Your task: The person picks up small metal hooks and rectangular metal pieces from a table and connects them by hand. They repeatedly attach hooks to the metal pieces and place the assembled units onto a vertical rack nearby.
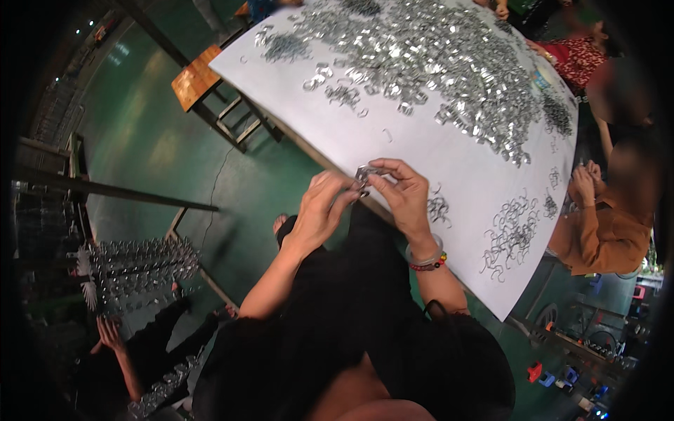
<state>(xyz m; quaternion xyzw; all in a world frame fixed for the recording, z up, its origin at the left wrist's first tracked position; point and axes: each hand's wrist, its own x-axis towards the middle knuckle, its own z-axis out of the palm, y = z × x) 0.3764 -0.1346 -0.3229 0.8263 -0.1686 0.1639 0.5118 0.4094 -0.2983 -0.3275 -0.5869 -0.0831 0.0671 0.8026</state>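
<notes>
Left hand [323,205]: fingers narrow, pinching the left side of the clip; I can't make out the exact contact behind the fingertips.
Right hand [406,196]: thumb and forefinger closed on the same clip from the right.
Clip [364,172]: shiny metal, held between both hands by the near edge of the surface; mostly hidden, so I cannot tell if it is one part or two.
Surface [309,116]: white; far edge cut off by the frame.
Pile [449,63]: silver pieces; glare merges them in my view.
Hooks [439,208]: thin, dark, curved, just beside the right hand.
Heap [511,237]: more such pieces, tangled, toward the near right corner.
Co-worker [609,242]: orange sleeve, at the right edge; whatever those fingers hold is too small to read.
Rack [140,266]: shiny rows, lower left, dim.
</notes>
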